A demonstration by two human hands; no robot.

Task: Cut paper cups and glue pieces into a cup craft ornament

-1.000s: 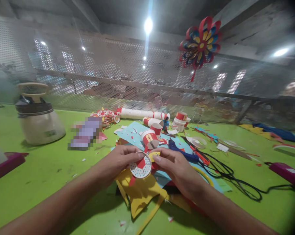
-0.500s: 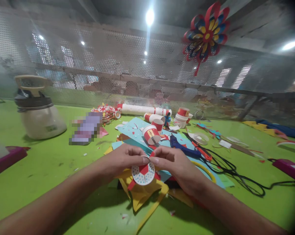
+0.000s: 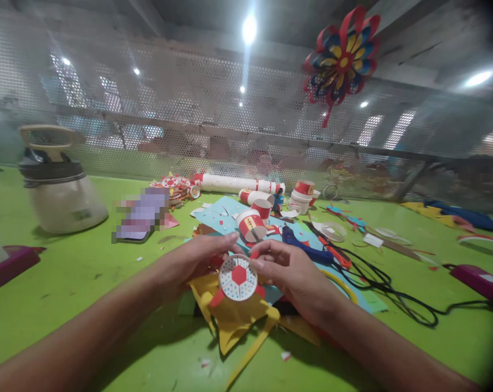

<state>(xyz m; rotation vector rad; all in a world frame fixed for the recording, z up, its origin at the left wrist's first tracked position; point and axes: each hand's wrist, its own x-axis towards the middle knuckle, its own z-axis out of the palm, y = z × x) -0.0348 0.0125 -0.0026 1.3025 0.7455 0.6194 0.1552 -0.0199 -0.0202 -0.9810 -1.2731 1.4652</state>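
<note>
A round white paper disc (image 3: 238, 277) with a red hexagon and blue dots faces me, red paper pieces sticking out around it. My right hand (image 3: 291, 272) pinches its upper right edge between thumb and fingers. At its upper left, my left hand (image 3: 201, 258) has its thumb raised off the disc; its other fingers are partly hidden behind, so its hold is unclear. Just below lies a yellow paper shape (image 3: 240, 321) with pointed corners. Light blue paper sheets (image 3: 217, 212) lie under and beyond my hands.
Red and white paper cups (image 3: 251, 225), a blue glue gun (image 3: 305, 247) and black cables (image 3: 393, 294) lie beyond and right. A phone (image 3: 144, 215) and a large bottle (image 3: 64, 196) stand or lie left. A paper flower (image 3: 344, 62) hangs above.
My left thumb has lifted off the disc, uncovering its whole red centre. The disc has shifted slightly up. My right hand still pinches its edge.
</note>
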